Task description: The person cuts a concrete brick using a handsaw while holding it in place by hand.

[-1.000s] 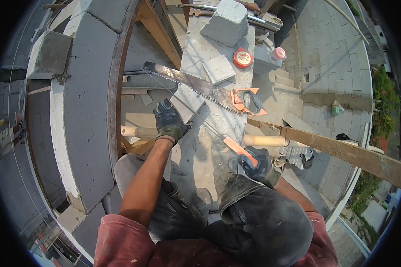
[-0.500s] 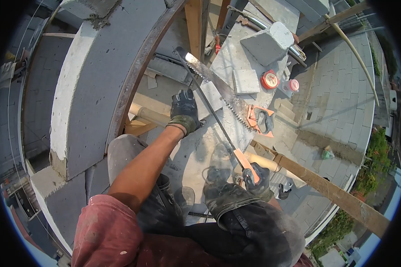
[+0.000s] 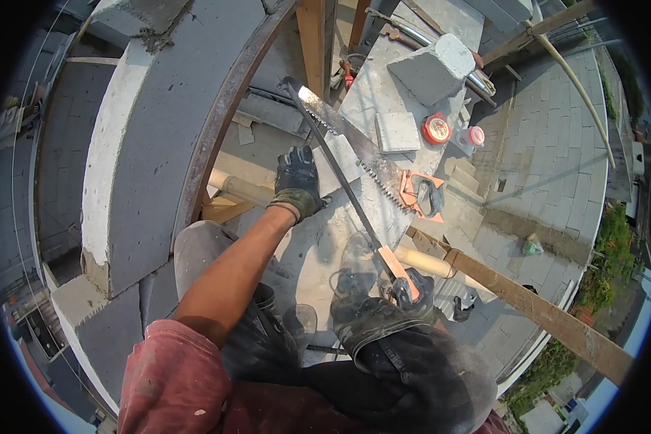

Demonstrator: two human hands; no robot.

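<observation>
My left hand point(image 3: 297, 179), in a dark glove, presses on the left side of a pale block point(image 3: 340, 163) lying on the dusty plank point(image 3: 311, 249). In my right hand point(image 3: 414, 291), also gloved, is the orange handle of a handsaw point(image 3: 347, 189). Its dark blade runs up and left across the block, seen nearly edge-on. A second saw point(image 3: 369, 153) with an orange handle lies just beyond, its toothed edge towards me. Past it are a flat square piece point(image 3: 398, 132), a red tape measure point(image 3: 436, 129) and a pink-lidded container point(image 3: 475, 136).
A big pale block point(image 3: 435, 69) stands at the plank's far end beside metal tools. A curved block wall point(image 3: 173, 137) rises on the left. A wooden beam point(image 3: 542, 311) crosses at right, near a bamboo pole point(image 3: 427, 262). Part of another person point(image 3: 29, 108) shows far left.
The view has turned and shifted, so the plank now slants to the upper right. The held saw's blade now shows wider and darker. My left hand stays at the block.
</observation>
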